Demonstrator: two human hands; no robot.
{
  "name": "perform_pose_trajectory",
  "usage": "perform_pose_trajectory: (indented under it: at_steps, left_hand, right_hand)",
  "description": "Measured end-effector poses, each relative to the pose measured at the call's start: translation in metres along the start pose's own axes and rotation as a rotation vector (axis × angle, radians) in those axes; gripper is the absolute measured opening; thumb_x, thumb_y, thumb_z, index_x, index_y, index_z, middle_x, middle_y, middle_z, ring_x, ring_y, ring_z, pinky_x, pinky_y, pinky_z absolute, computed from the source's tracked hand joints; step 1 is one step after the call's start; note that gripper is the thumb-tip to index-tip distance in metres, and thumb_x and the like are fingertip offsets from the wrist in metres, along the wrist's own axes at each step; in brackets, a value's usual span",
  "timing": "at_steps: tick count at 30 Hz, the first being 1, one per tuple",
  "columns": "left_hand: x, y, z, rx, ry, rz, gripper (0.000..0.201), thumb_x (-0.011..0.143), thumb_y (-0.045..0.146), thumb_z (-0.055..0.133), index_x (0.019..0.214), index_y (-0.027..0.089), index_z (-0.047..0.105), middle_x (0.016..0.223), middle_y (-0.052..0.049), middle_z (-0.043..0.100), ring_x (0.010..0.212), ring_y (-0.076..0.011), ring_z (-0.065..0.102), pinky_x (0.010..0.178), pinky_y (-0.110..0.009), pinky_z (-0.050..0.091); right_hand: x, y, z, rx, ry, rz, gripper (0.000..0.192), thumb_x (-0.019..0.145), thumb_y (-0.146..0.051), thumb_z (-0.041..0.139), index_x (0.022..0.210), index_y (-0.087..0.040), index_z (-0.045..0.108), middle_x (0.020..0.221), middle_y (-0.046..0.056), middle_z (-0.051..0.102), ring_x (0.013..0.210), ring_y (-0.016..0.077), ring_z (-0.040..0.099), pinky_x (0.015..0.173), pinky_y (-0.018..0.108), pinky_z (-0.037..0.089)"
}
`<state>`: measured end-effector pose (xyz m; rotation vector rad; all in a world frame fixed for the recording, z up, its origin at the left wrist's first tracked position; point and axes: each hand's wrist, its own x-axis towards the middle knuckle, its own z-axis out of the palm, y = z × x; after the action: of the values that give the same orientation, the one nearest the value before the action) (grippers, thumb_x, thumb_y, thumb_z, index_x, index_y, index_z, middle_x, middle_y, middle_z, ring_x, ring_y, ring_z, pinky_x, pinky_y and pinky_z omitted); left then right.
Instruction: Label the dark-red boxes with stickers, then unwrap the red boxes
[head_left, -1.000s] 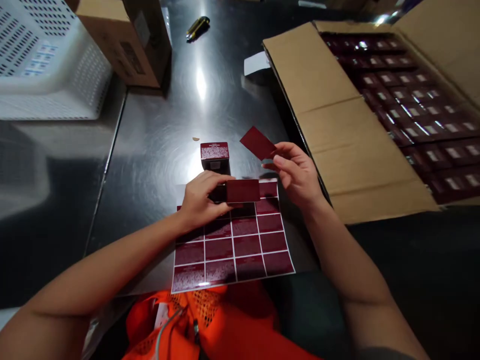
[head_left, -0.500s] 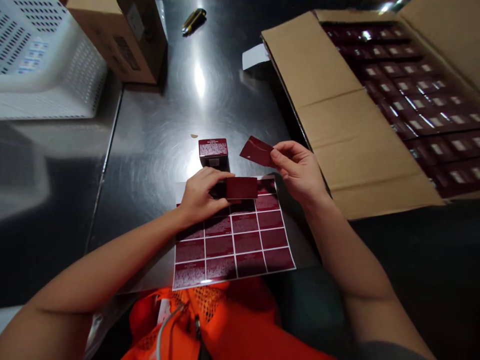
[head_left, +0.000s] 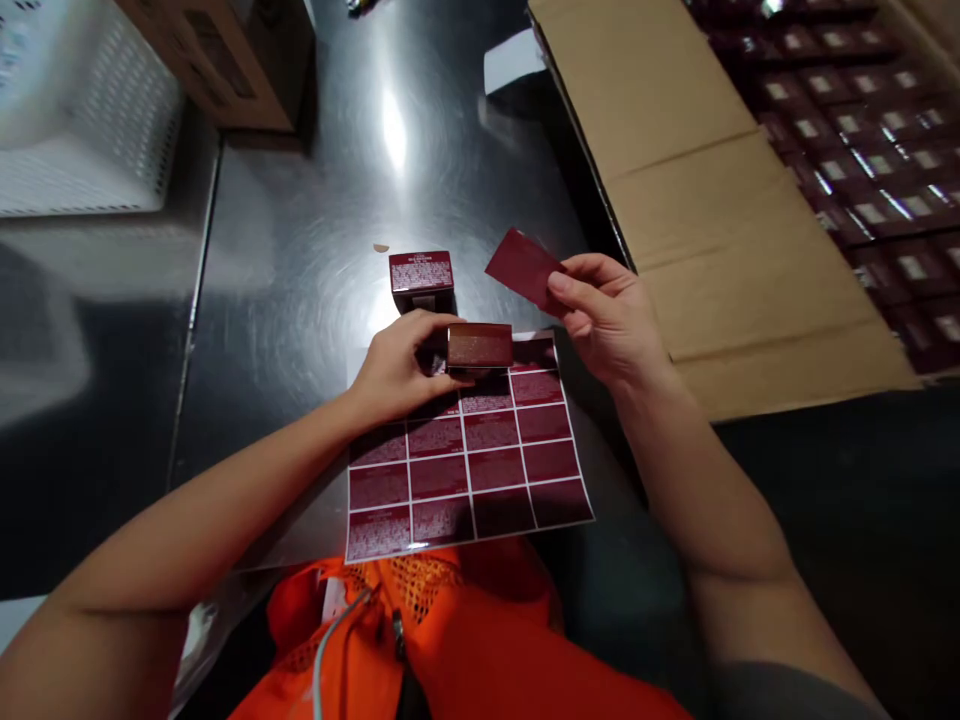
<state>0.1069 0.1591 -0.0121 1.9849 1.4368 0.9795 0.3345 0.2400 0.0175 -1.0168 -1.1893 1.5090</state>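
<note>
My left hand (head_left: 397, 372) grips a small dark red box (head_left: 480, 346) lying on its side at the top edge of a sheet of dark red labels (head_left: 465, 460). My right hand (head_left: 611, 318) pinches a loose dark red label (head_left: 523, 265) by one corner and holds it in the air just right of that box. A second small red box (head_left: 421, 278) with white print on top stands upright on the steel table (head_left: 300, 280), just beyond my left hand.
A large open carton (head_left: 705, 220) at the right holds several rows of the same red boxes (head_left: 862, 130). A white perforated basket (head_left: 82, 120) and a brown cardboard box (head_left: 225, 60) stand at the back left. A white slip (head_left: 511, 58) lies near the carton's flap.
My right hand has raised the loose label slightly and tilted it. The box in my left hand has turned a little and now catches the light. The camera has tipped downward.
</note>
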Motion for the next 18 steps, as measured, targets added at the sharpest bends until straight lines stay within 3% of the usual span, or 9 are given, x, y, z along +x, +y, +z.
perform_pose_trajectory:
  at_steps: [4, 9, 14, 18]
  left_hand:
    - [0.0004, -0.0033, 0.0012, 0.043, -0.048, -0.01, 0.056, 0.069, 0.036, 0.087, 0.119, 0.021, 0.065, 0.111, -0.006, 0.075, 0.099, -0.0249, 0.071, 0.087, -0.037, 0.056]
    - [-0.0005, -0.0037, 0.0028, 0.053, -0.04, 0.003, 0.057, 0.07, 0.037, 0.086, 0.119, 0.02, 0.063, 0.112, -0.007, 0.074, 0.101, -0.0258, 0.07, 0.089, -0.038, 0.055]
    - [-0.005, 0.0034, 0.0045, 0.12, -0.039, 0.004, 0.062, 0.075, 0.05, 0.083, 0.123, 0.019, 0.061, 0.116, -0.011, 0.072, 0.104, -0.0291, 0.068, 0.089, -0.042, 0.055]
    - [-0.0076, 0.0048, 0.0067, 0.132, -0.013, 0.005, 0.058, 0.081, 0.046, 0.079, 0.128, 0.019, 0.057, 0.12, -0.011, 0.071, 0.107, -0.028, 0.068, 0.091, -0.041, 0.055]
  right_hand:
    - [0.0006, 0.001, -0.0016, -0.033, -0.004, 0.0, 0.034, 0.065, -0.038, 0.09, 0.082, -0.026, 0.063, 0.08, -0.004, 0.065, 0.075, 0.013, 0.066, 0.072, 0.031, 0.06]
    - [0.0001, 0.0008, -0.0005, -0.024, 0.001, -0.002, 0.04, 0.06, -0.041, 0.093, 0.081, -0.026, 0.062, 0.079, -0.004, 0.064, 0.072, 0.0127, 0.064, 0.071, 0.031, 0.059]
    - [-0.0009, -0.0012, 0.0001, 0.031, 0.002, 0.016, 0.035, 0.06, -0.034, 0.093, 0.078, -0.025, 0.064, 0.078, -0.004, 0.064, 0.07, 0.0107, 0.063, 0.073, 0.03, 0.058]
    - [0.0002, -0.0012, -0.0009, -0.039, 0.011, 0.004, 0.033, 0.063, -0.036, 0.09, 0.079, -0.026, 0.063, 0.08, -0.003, 0.064, 0.073, 0.0136, 0.065, 0.075, 0.034, 0.059]
